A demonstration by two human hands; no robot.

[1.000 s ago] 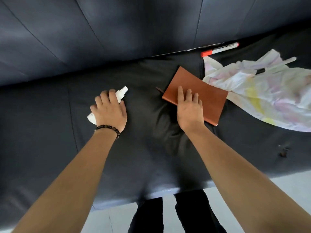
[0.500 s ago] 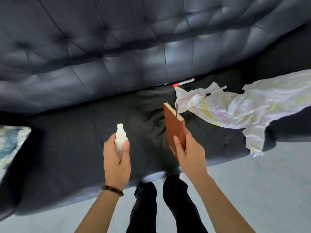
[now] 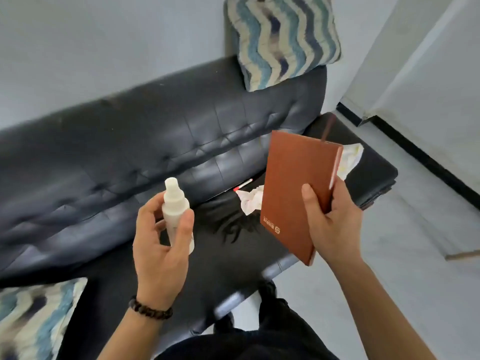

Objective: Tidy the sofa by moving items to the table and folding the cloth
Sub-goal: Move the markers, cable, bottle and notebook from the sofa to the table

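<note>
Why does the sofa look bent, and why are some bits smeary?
Head view: the wide lens bows the sofa; motion blur smears the lower-left cushion and the sofa's front edge; soft light leaves a pale sheen on the sofa back; the notebook and bottle look fairly sharp.

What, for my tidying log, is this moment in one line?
left hand holds bottle | right hand holds notebook | cloth, pen on sofa

I am watching a person who is wearing a dark beaded bracelet (image 3: 150,309) on the wrist just behind the left hand's (image 3: 161,237) grip; both forearms (image 3: 376,305) are showing bare of sleeves, black clothing (image 3: 259,336) showing below both grips.
</note>
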